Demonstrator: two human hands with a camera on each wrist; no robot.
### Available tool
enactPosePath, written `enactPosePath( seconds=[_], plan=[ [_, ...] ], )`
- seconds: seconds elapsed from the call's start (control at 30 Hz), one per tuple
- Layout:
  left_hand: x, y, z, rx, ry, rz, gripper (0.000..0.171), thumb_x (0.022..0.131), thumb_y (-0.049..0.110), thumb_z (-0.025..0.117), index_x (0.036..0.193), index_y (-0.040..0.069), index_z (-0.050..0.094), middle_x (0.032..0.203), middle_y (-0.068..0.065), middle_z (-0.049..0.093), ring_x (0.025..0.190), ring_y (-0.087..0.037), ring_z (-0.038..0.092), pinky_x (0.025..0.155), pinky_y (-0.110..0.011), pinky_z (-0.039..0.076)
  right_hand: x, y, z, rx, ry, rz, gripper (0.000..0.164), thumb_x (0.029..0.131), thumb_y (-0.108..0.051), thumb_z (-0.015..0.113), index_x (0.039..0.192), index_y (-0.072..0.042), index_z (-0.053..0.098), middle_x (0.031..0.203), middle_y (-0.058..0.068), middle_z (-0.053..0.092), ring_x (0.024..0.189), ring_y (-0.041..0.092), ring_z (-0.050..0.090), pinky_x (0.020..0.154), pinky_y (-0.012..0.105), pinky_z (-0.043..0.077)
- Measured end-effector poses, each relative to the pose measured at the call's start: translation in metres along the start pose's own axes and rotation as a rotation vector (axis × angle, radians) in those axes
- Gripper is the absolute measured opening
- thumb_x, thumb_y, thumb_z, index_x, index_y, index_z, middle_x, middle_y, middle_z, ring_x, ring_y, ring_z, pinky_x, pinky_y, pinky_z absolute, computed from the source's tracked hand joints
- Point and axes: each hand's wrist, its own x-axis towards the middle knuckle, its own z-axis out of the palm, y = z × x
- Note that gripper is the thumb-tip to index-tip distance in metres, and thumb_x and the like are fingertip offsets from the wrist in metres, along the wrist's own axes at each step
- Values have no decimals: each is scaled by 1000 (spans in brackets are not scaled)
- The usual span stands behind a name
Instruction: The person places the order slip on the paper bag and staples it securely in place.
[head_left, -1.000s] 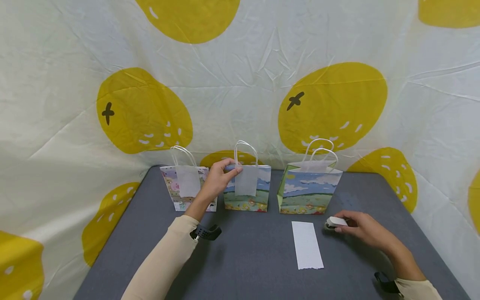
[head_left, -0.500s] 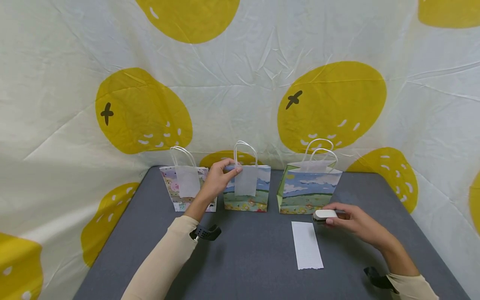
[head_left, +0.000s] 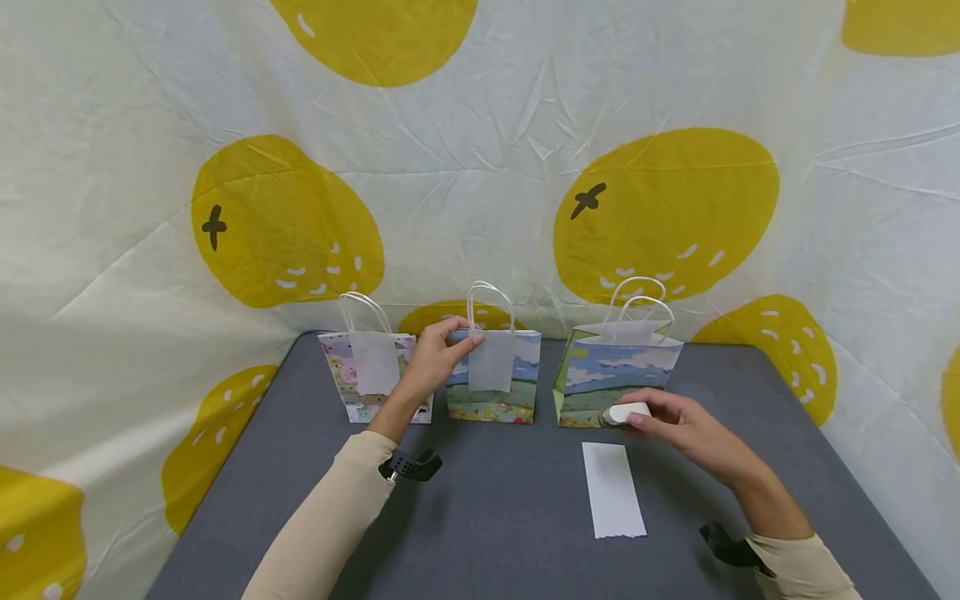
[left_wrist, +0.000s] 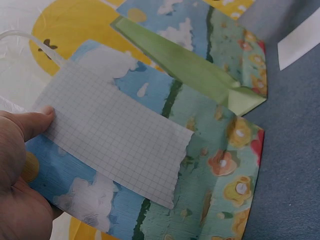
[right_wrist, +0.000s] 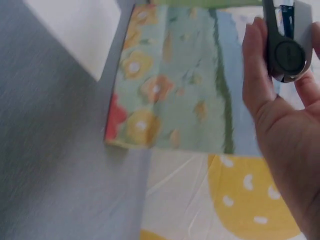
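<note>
My left hand [head_left: 435,357] pinches the top of a grid-paper strip [left_wrist: 117,135] against the upper edge of the middle gift bag [head_left: 527,383], thumb on the front. That bag has a sky-and-flowers print and white twisted handles. My right hand [head_left: 690,433] holds a small white-and-dark mini stapler [head_left: 628,413] between thumb and fingers; in the right wrist view the stapler [right_wrist: 287,45] shows its round pivot end. In the head view the stapler overlaps the lower front of the right gift bag [head_left: 618,371], which stands open with green sides.
At left stands a gift bag with an animal print [head_left: 341,367], a paper strip [head_left: 377,363] on its front. Another paper strip [head_left: 613,490] with a torn end lies on the grey table [head_left: 510,517]. A lemon-patterned curtain [head_left: 465,208] hangs behind.
My right hand has carried the stapler leftward and slightly up, from the table's right side to in front of the right bag. The left hand has stayed on the middle bag.
</note>
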Motion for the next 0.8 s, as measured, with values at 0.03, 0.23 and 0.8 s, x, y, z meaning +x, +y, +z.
enactPosePath(
  seconds=[0.03, 0.23, 0.8],
  plan=[
    [0, 0, 0, -1, 0, -1, 19, 98, 32, 69, 112, 20, 73, 98, -3, 64, 64, -22, 43, 61, -34, 39, 1, -2, 2, -10, 11, 4, 38, 102, -18, 62, 137, -2, 58, 127, 18, 58, 104, 29, 66, 88, 32, 57],
    [0, 0, 0, 1, 1, -3, 19, 98, 32, 69, 111, 20, 73, 103, -2, 66, 72, -24, 49, 65, -36, 41, 10, -14, 14, -9, 48, 9, 52, 96, -17, 72, 142, -3, 52, 118, 16, 66, 97, 26, 67, 83, 30, 57],
    [1, 0, 0, 2, 3, 4, 19, 98, 31, 69, 111, 19, 73, 108, -2, 68, 78, -24, 52, 67, -36, 43, 33, -58, 39, -44, 91, -107, 55, 98, -23, 70, 149, -16, 51, 119, 13, 64, 96, 26, 64, 77, 31, 56]
  ],
)
